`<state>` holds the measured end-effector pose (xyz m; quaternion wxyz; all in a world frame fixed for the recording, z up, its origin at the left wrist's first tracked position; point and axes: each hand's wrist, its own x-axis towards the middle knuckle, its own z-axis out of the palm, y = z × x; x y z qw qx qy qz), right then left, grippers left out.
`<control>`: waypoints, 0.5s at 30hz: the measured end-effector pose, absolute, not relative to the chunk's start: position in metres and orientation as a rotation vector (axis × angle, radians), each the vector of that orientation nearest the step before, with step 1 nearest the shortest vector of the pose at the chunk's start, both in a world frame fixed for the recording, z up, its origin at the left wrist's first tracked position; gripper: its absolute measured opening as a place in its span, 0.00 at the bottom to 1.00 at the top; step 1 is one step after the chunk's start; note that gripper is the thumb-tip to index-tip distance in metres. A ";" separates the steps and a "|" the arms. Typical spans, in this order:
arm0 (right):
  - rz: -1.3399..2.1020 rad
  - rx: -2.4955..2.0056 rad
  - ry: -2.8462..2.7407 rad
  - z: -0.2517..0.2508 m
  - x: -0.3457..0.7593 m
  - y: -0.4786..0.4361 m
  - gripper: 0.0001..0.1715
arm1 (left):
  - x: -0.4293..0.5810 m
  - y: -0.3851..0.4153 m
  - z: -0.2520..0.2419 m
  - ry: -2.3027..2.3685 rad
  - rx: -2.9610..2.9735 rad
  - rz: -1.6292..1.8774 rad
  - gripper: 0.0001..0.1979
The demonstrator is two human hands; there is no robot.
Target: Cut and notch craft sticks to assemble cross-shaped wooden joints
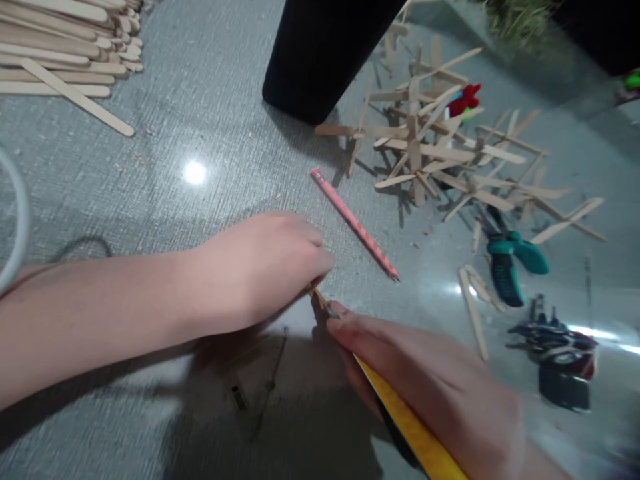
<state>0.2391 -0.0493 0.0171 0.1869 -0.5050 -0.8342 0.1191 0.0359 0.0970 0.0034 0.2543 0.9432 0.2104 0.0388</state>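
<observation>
My left hand [273, 260] is closed, palm down, around a wooden craft stick. Only the short end of the stick [319, 298] shows past its fingers; the rest is hidden. In my right hand [425, 373] is a yellow and black utility knife [407, 420], its handle running back toward the lower edge. The knife's tip meets the stick's end between my two hands, and the blade is mostly covered by my right fingertips. A pink pencil [355, 225] lies on the table just beyond my hands.
Craft sticks [55, 40] are piled at the upper left. A black container [325, 60] stands at the back. Right of it are star-like joined sticks [420, 143], teal-handled pliers [507, 267], loose stick pieces [473, 313] and a dark jumble of small parts [563, 360].
</observation>
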 end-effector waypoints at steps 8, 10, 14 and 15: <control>0.360 -1.395 -2.362 0.026 0.231 -0.045 0.13 | 0.036 0.097 0.005 0.577 2.567 0.096 0.09; 0.430 -1.411 -2.405 0.029 0.231 -0.044 0.14 | 0.036 0.097 0.004 0.573 2.566 0.085 0.09; 0.485 -1.429 -2.431 0.034 0.233 -0.043 0.14 | 0.036 0.097 0.005 0.573 2.556 0.067 0.09; 0.483 -1.422 -2.434 0.035 0.233 -0.043 0.14 | 0.036 0.097 0.005 0.569 2.559 0.077 0.09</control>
